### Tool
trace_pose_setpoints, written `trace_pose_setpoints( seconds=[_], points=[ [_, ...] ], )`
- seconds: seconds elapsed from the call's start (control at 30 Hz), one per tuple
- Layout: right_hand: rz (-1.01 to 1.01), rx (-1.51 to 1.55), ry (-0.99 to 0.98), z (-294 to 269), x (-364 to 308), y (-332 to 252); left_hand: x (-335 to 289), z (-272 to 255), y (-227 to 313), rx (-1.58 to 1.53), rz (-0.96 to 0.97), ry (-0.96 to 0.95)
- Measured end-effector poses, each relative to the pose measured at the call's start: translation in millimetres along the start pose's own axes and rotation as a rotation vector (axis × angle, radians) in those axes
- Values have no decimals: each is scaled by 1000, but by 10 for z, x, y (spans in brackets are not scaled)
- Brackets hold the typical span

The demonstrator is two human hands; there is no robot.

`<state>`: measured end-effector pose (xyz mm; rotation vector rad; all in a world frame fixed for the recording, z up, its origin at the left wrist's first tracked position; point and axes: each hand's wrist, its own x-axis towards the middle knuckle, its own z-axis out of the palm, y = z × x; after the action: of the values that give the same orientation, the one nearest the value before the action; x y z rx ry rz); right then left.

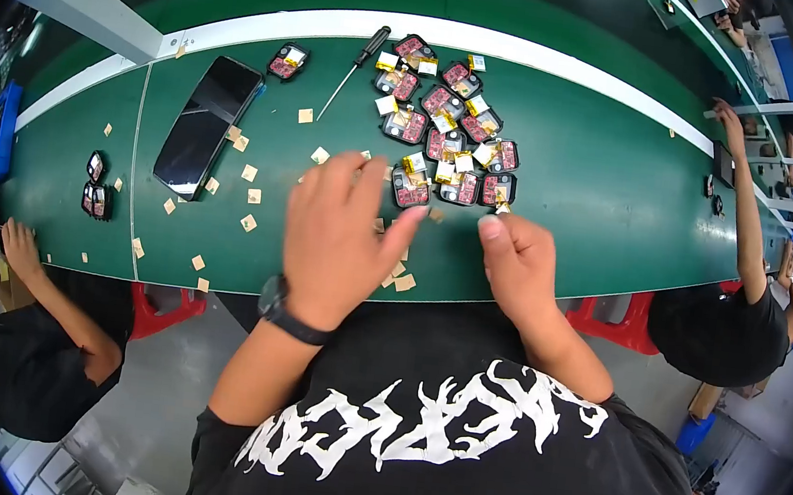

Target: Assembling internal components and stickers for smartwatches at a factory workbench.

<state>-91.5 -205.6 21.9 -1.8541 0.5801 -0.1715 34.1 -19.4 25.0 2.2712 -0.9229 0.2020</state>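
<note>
My left hand (340, 231), slightly blurred, is held over the green table with its fingers apart and nothing visibly held. A black watch (286, 313) is on that wrist. Close to the left thumb is a small blurred tan piece (435, 215). My right hand (523, 267) is closed in a pinch at the near right of a cluster of black casings with red circuit boards (410, 190). Something small and pale shows at its fingertips, too small to name. Silver pouch batteries with yellow tape (415, 162) lie on several of the casings.
A screwdriver (356, 72) lies left of the cluster, near one more casing (288, 61). Further left is a black phone-like slab (207, 128). Small tan squares (254, 196) are scattered around. Co-workers sit at both sides, near red stools (618, 322).
</note>
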Motion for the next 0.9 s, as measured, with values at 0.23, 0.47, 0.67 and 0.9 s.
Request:
trace_pose_setpoints(
  seconds=[0.23, 0.47, 0.67, 0.9],
  points=[
    [-104, -85, -128, 15, -78, -95, 88, 252, 55, -91, -32, -151],
    [-60, -118, -129, 4, -89, -79, 3, 212, -17, -355, -127, -42],
    [-48, -170, -281, 39, -9, -233, -142, 146, -196, -367, -96, -49],
    [-173, -134, -339, 180, 94, -407, -379, 60, -200, -725, -274, 96]
  ],
)
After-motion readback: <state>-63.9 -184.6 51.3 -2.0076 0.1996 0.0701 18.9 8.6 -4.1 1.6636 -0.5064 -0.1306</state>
